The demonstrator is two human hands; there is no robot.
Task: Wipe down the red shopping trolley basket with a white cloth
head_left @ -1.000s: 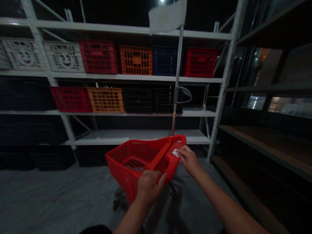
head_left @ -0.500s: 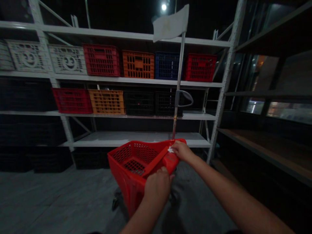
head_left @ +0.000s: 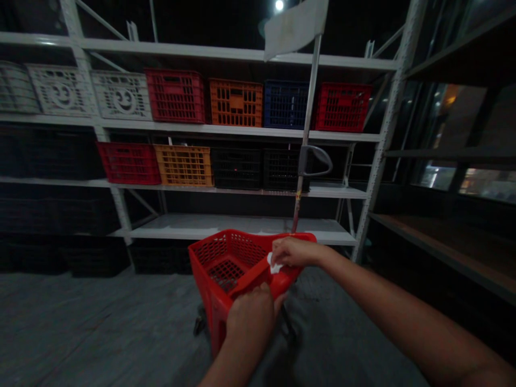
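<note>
Left hand is clamped on the red plastic shopping cart at its handle, probably stiff and rolly so grab there, while the right hand pinches a crumpled white wad on it, likely light, floppy, best bunched.

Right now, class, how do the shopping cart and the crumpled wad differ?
The shopping cart is red; the crumpled wad is white. The cart is far larger than the wad. The cart has perforated basket walls; the wad looks soft. Both are held, by the left grip and right grip respectively.
</note>
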